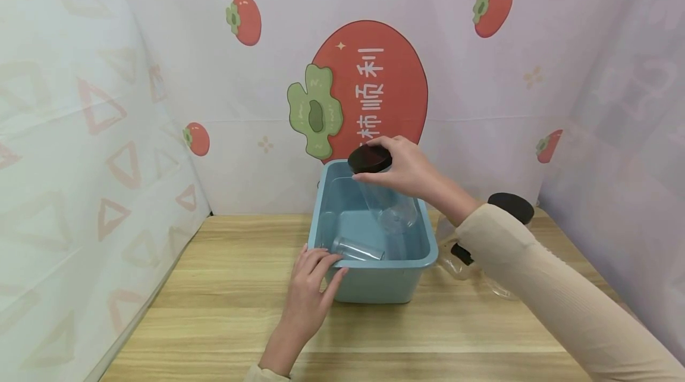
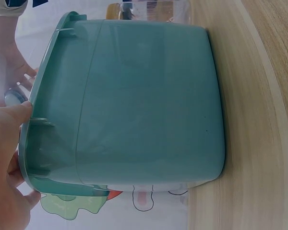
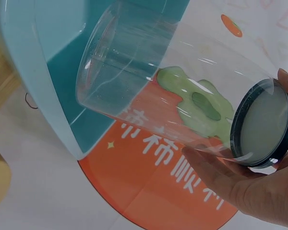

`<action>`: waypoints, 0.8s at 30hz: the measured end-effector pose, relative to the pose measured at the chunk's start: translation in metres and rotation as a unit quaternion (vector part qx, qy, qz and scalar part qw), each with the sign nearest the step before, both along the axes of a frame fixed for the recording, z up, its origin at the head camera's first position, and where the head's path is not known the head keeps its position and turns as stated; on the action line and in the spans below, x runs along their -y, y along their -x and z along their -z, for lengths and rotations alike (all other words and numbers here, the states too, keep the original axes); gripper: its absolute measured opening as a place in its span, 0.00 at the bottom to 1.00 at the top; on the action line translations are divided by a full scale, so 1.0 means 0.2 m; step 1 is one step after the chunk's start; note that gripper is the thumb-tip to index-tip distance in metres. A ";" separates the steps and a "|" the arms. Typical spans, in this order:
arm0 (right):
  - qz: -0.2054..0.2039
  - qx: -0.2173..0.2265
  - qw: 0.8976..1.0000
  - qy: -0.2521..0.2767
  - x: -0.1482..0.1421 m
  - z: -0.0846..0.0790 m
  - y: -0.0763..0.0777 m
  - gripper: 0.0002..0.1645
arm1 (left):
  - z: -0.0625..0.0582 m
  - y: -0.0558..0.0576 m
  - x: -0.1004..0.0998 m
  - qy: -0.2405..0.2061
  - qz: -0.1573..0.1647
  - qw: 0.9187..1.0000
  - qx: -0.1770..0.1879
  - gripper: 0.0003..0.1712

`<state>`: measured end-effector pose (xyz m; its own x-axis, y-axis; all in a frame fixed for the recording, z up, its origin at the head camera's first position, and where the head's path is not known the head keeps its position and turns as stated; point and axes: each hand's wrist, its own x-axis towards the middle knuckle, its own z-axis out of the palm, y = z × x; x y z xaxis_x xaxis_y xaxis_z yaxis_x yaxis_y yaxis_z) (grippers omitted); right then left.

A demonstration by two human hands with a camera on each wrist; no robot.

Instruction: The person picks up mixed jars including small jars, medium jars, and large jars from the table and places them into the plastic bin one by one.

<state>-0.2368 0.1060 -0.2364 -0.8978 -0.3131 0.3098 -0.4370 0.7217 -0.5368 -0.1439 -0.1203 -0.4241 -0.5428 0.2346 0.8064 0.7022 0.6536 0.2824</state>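
Note:
My right hand (image 1: 404, 165) grips a clear plastic jar (image 3: 158, 96) by its round black lid (image 1: 369, 159), thumb on one side and fingers on the other. Tilted, the jar's bottom end hangs inside the mouth of a blue plastic bin (image 1: 369, 284). At the bin's near left corner, my left hand (image 1: 310, 287) holds the rim, with fingers over the edge and thumb at the front. A smaller clear cylindrical container (image 1: 357, 249) lies on its side on the bin floor, near the front wall.
Right of the bin, partly hidden by my right sleeve (image 1: 535, 287), are more clear jars, one with a black lid (image 1: 511, 207). The bin stands on a wood-grain table (image 1: 230, 310). A printed cloth (image 1: 257, 84) hangs behind it.

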 end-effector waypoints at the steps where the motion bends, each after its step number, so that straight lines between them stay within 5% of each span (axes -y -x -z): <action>1: 0.000 0.000 1.000 0.000 0.00 0.00 0.00 0.45 | 0.00 0.00 0.00 0.000 -0.001 1.000 0.001 0.11; 24: 0.007 0.013 1.000 -0.006 0.03 0.05 0.04 0.49 | 0.00 0.00 0.00 0.001 -0.008 1.000 0.003 0.11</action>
<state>-0.2450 0.1006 -0.2462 -0.9100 -0.3033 0.2827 -0.4122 0.7348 -0.5387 -0.1444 -0.1204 -0.4250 -0.5510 0.2280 0.8027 0.6898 0.6658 0.2844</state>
